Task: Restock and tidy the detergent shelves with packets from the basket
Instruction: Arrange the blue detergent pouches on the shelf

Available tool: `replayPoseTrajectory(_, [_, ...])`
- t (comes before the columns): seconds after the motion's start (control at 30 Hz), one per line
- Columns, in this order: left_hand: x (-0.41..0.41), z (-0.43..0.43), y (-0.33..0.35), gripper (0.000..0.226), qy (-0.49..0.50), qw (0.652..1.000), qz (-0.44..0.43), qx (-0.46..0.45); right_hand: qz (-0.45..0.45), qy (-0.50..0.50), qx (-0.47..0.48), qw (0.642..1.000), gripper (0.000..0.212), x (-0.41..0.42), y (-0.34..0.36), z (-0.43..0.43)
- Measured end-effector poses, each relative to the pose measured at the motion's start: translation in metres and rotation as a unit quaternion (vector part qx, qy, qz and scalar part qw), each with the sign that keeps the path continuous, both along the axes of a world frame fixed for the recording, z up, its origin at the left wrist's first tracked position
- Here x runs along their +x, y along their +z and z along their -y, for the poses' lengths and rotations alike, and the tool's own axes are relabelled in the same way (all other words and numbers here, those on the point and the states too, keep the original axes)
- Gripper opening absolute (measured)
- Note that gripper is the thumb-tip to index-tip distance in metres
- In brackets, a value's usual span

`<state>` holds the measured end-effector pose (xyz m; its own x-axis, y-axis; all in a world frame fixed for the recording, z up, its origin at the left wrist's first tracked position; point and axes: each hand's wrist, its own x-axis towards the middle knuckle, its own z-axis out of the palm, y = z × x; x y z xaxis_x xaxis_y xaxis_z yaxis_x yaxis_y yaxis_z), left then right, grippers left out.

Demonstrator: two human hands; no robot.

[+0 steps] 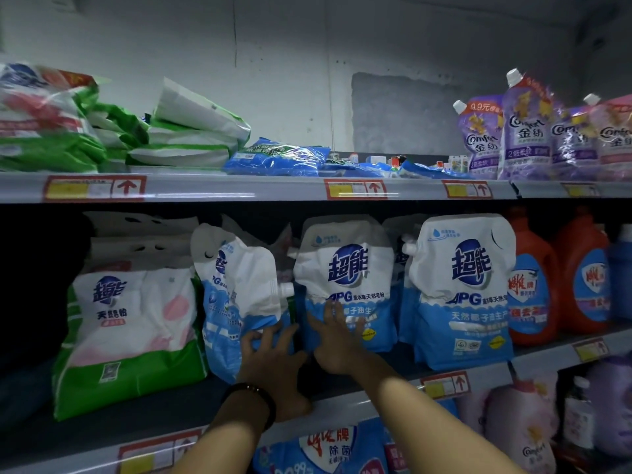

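Observation:
On the middle shelf (376,398) stand several blue-and-white detergent pouches. My left hand (270,357), with a dark band on the wrist, presses its spread fingers against the lower edge of a tilted, crumpled pouch (236,302). My right hand (337,340) lies flat, fingers apart, on the front of the upright middle pouch (345,275). Another upright pouch (461,289) stands to the right, apart from both hands. The basket is not in view.
A green-and-white powder bag (130,333) stands left of the pouches; orange bottles (533,282) stand right. The top shelf (239,189) holds green bags, flat blue packets (277,157) and purple softener pouches (526,131). More pouches fill the shelf below.

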<state>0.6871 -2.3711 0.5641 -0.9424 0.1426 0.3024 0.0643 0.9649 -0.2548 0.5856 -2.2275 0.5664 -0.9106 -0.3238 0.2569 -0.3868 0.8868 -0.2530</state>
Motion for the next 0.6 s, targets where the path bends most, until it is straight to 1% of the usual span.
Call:
replayPoseTrajectory(0.03, [0.003,-0.001,0.002,0.079,-0.002,1.0,0.007,-0.005,0.004,0.012,-0.06,0.998,0.074,0.008,0.005,0.0])
replayPoseTrajectory(0.07, [0.005,-0.001,0.003,0.078,-0.003,1.0,0.017,-0.009,0.005,0.028,-0.145,0.989,0.065,0.019,0.01,0.002])
replayPoseTrajectory(0.1, [0.007,-0.003,0.005,0.076,-0.004,1.0,0.026,-0.013,0.007,0.057,-0.237,0.97,0.056,0.033,0.016,0.007])
replayPoseTrajectory(0.13, [0.008,-0.003,0.005,0.076,-0.002,0.999,0.033,-0.017,0.009,0.09,-0.308,0.947,0.05,0.047,0.021,0.015])
replayPoseTrajectory(0.17, [0.008,-0.003,0.004,0.081,0.004,0.999,0.043,-0.024,-0.001,0.116,-0.345,0.931,0.047,0.061,0.027,0.023])
replayPoseTrajectory(0.23, [0.008,-0.001,0.002,0.093,0.016,0.997,0.062,-0.047,-0.024,0.134,-0.358,0.924,0.046,0.08,0.04,0.039])
replayPoseTrajectory(0.27, [0.009,0.002,0.002,0.093,0.009,0.996,0.067,-0.057,-0.027,0.121,-0.354,0.927,0.046,0.085,0.048,0.045])
replayPoseTrajectory(0.3, [0.012,0.005,0.002,0.086,-0.009,0.996,0.067,-0.054,-0.025,0.097,-0.356,0.929,0.047,0.087,0.055,0.05])
replayPoseTrajectory(0.33, [0.016,0.008,-0.001,0.076,-0.035,0.997,0.056,-0.029,-0.019,0.068,-0.368,0.927,0.046,0.086,0.061,0.053])
replayPoseTrajectory(0.37, [0.022,0.01,-0.005,0.064,-0.065,0.997,0.026,0.014,-0.011,0.045,-0.381,0.924,0.045,0.084,0.066,0.056])
replayPoseTrajectory(0.4, [0.029,0.012,-0.01,0.053,-0.09,0.994,-0.022,0.066,-0.009,0.028,-0.383,0.923,0.045,0.084,0.07,0.057])
replayPoseTrajectory(0.43, [0.037,0.013,-0.017,0.046,-0.097,0.985,-0.076,0.121,-0.014,0.015,-0.38,0.925,0.046,0.085,0.074,0.059])
replayPoseTrajectory(0.47, [0.045,0.014,-0.023,0.044,-0.086,0.973,-0.125,0.173,-0.02,0.005,-0.377,0.926,0.046,0.087,0.077,0.062])
replayPoseTrajectory(0.53, [0.061,0.012,-0.031,0.055,-0.028,0.946,-0.19,0.261,-0.036,-0.011,-0.383,0.923,0.043,0.092,0.087,0.065])
replayPoseTrajectory(0.6, [0.069,0.006,-0.03,0.076,0.019,0.907,-0.231,0.353,-0.07,-0.011,-0.374,0.925,0.036,0.105,0.101,0.068])
